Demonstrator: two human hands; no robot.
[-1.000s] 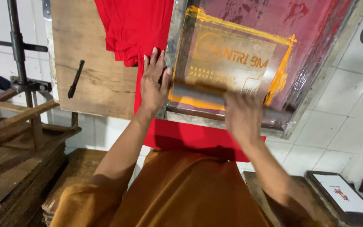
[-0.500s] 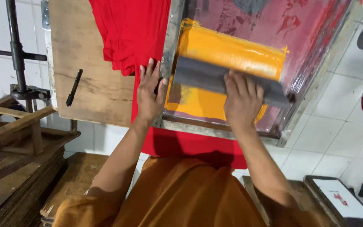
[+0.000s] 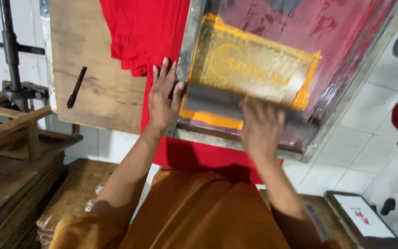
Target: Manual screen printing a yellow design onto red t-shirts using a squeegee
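Right hand (image 3: 261,127) is clenched on the grey squeegee (image 3: 236,107), now back at the near edge of the screen frame (image 3: 346,92) vs mid-screen 0.5 s ago, so yellow ink (image 3: 254,69) is scraped thin & the stencil shows, i.e. stroke looks done. Left hand (image 3: 163,99) lies flat, fingers spread, holding nothing, pressing the frame's left rail w/ red shirt (image 3: 148,32) on the wooden board (image 3: 102,87) beneath.

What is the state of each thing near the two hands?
Left hand: flat, pressing the screen frame's edge.
Right hand: gripping the squeegee, blurred.
Squeegee: on the mesh, near the frame's lower side.
Screen frame: lowered onto the red shirt.
Yellow ink: spread over the stencil.
Black marker: lying on the wooden board.
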